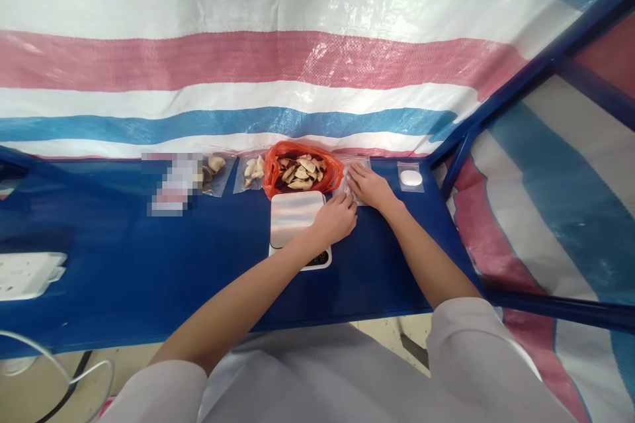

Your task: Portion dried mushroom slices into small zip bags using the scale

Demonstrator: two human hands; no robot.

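A clear plastic bag [364, 163] lies at the back of the blue table, right of a red plastic bag [272, 175] full of pale, dried slices [303, 171]. My right hand [366, 185] rests on the clear bag, its fingers stretched out and pointing left. My left hand [338, 218] reaches across the right side of a white kitchen scale [292, 214]. Its fingers are curled closed at the clear bag's near edge; the fingertips are partly hidden. Nothing stands on the visible part of the scale's plate.
Two small clear bags with dried pieces, one of pale pieces [254, 169] and one of darker pieces [213, 171], lie left of the red bag. A bag with a white oval item [411, 177] is far right. A white power strip [30, 275] sits left. Striped sheeting [248, 59] hangs behind.
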